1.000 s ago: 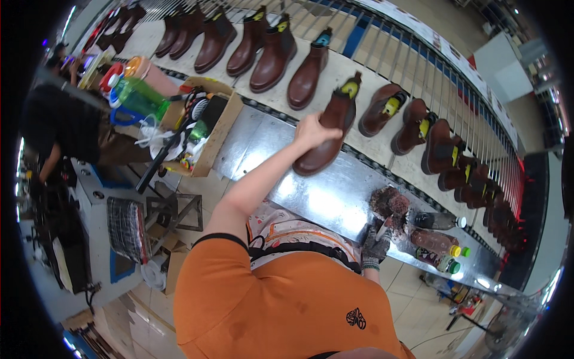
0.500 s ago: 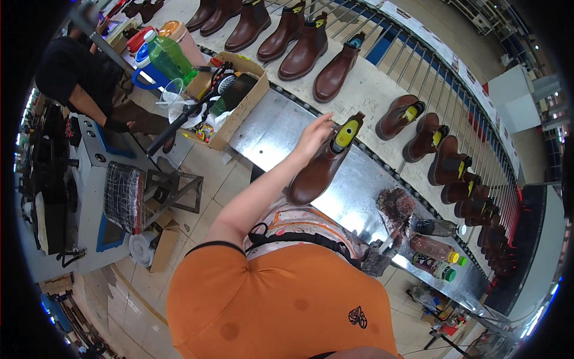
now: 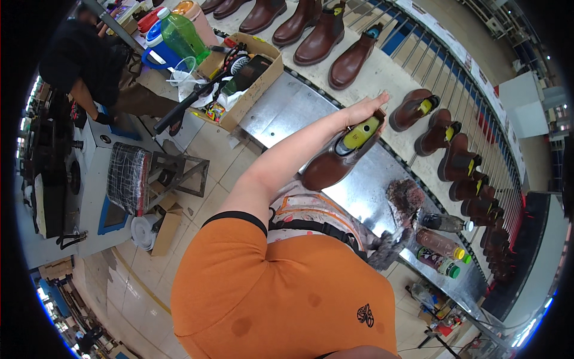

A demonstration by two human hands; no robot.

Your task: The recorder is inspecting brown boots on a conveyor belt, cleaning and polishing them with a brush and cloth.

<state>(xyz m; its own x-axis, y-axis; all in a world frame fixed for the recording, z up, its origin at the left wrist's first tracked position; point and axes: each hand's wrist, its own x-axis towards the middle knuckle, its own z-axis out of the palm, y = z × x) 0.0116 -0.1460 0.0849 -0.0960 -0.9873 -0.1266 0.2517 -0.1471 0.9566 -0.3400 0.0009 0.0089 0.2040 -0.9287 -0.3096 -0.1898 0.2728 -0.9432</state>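
Observation:
A brown ankle boot (image 3: 327,166) with a yellow-green lining stands near the front of the metal worktop, close to my waist, its toe toward me. My left hand (image 3: 366,109) reaches over the boot's far side at the top opening, fingers stretched out toward the conveyor and nothing visible in them. Whether the palm touches the boot cannot be made out. My right hand and forearm do not show. More brown boots (image 3: 351,64) line the conveyor (image 3: 382,72) beyond the worktop.
A cardboard box (image 3: 254,90) of odds and ends stands left, near a green bottle (image 3: 182,37). Dark fuzzy cloth (image 3: 405,197) and several bottles (image 3: 439,244) lie on the metal worktop (image 3: 287,110) at right. Another person (image 3: 89,72) works by a machine at far left.
My left hand has moved right across the boot's top, toward the conveyor. The whole view has shifted a little; the boot keeps nearly the same place over the worktop.

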